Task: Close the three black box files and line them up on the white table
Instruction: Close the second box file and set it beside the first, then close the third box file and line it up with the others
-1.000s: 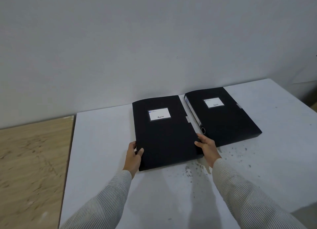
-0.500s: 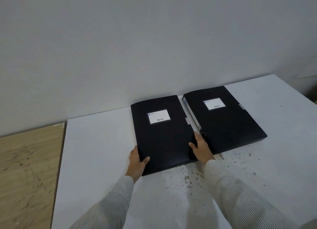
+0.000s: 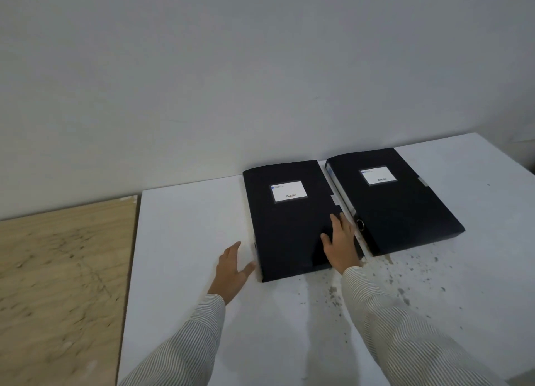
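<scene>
Two closed black box files lie flat side by side on the white table (image 3: 188,241), each with a white label on top. The left file (image 3: 286,229) is nearer to me, and the right file (image 3: 396,206) lies against the wall end. My right hand (image 3: 340,244) rests flat on the left file's near right corner, fingers spread. My left hand (image 3: 233,267) lies open on the table just left of that file's near left corner, its thumb close to the edge. A third file is not in view.
A grey wall (image 3: 260,81) runs right behind the files. A wooden surface (image 3: 58,270) adjoins the table's left edge. Dark specks (image 3: 405,281) are scattered over the table in front of the right file.
My left hand has let go of the left file's near corner and moved off onto the table. My right hand has slid onto the file's top. The view has turned left.
</scene>
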